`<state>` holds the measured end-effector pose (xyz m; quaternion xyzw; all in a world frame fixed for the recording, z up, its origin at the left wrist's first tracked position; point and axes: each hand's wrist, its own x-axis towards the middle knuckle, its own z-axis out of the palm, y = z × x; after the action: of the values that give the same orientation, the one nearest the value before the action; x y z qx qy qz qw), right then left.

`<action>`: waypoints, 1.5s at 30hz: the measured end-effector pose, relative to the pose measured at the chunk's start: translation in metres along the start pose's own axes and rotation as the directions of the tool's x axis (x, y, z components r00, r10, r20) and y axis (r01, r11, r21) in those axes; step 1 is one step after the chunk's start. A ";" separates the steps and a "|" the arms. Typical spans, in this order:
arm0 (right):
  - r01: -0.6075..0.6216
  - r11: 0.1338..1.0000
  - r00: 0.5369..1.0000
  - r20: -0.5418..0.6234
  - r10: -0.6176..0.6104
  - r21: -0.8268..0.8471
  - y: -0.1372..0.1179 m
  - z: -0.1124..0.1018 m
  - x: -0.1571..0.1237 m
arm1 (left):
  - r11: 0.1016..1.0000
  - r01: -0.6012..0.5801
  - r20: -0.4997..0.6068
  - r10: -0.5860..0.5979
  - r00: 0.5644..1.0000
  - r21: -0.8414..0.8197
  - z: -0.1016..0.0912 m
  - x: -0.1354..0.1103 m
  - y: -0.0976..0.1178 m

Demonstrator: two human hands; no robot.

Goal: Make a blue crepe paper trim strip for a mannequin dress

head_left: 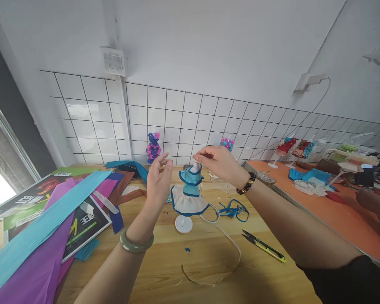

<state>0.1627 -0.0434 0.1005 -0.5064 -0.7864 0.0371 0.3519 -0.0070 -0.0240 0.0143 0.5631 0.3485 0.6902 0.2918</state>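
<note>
A miniature dress form [196, 167] stands upright on a round white base [183, 224] in the middle of the wooden table. It wears a small dress [191, 190] with light-blue tiers, a cream flared skirt and dark-blue edging. Thumb and fingers of my right hand [215, 160] pinch the top of the form at its neck. To the left of the dress, my left hand [160, 179] is raised with its fingers loosely bent and apart, touching nothing that I can see. Yellow-handled thread snips [264, 245] and blue fabric strips [234, 210] lie to the right.
A cream cord [239, 249] curls across the table front. Magazines [88, 228] and coloured paper or fabric strips [50, 219] cover the left side. More dressed forms [286, 145] stand on the orange table [307, 207] at right, where another person's hand [372, 211] shows.
</note>
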 end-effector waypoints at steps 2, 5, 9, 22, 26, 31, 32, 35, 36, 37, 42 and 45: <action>0.018 1.000 0.999 0.030 -0.018 0.001 0.001 -0.007 0.003 | 1.000 -0.002 -0.011 0.002 1.000 -0.006 -0.001 0.001 0.000; 0.059 0.998 0.996 0.071 -0.057 -0.022 0.005 -0.018 0.006 | 1.000 -0.016 -0.017 0.016 1.000 0.023 0.000 0.002 -0.002; 0.079 0.993 0.994 0.081 -0.072 -0.088 0.016 -0.031 0.006 | 0.992 -0.063 0.033 0.059 0.998 0.107 0.001 0.001 -0.003; 0.113 0.981 0.991 0.094 -0.099 -0.159 0.041 -0.036 0.011 | 0.917 -0.285 0.204 0.233 0.951 0.280 0.008 -0.008 -0.007; 0.123 0.982 0.988 0.109 -0.108 -0.141 0.042 -0.034 0.013 | 0.906 -0.304 0.211 0.249 0.945 0.294 0.008 -0.008 -0.009; 0.127 0.984 0.987 0.115 -0.112 -0.127 0.036 -0.035 0.011 | 0.867 -0.377 0.284 0.291 0.914 0.324 0.010 -0.009 -0.010; 0.128 0.985 0.987 0.116 -0.114 -0.120 0.034 -0.035 0.010 | 0.848 -0.410 0.299 0.317 0.900 0.335 0.010 -0.009 -0.011; 0.134 0.986 0.986 0.115 -0.123 -0.096 0.027 -0.034 0.007 | 0.764 -0.531 0.335 0.424 0.841 0.366 0.011 -0.009 -0.011; 0.134 0.987 0.986 0.115 -0.123 -0.087 0.024 -0.034 0.006 | 0.730 -0.569 0.340 0.462 0.819 0.378 0.011 -0.009 -0.011; 0.133 0.988 0.985 0.117 -0.124 -0.077 0.022 -0.033 0.005 | 0.696 -0.602 0.344 0.496 0.798 0.392 0.011 -0.010 -0.011; 0.138 0.990 0.982 0.132 -0.133 -0.032 0.010 -0.031 0.000 | 0.549 -0.706 0.378 0.599 0.706 0.448 0.007 -0.013 -0.011; 0.130 0.991 0.983 0.130 -0.127 -0.013 0.006 -0.032 -0.001 | 0.512 -0.741 0.380 0.642 0.666 0.434 0.005 -0.014 -0.014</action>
<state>0.1865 -0.0509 0.1210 -0.4550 -0.8389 0.0384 0.2964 0.0003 -0.0263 -0.0046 0.7702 0.2518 0.5644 -0.1574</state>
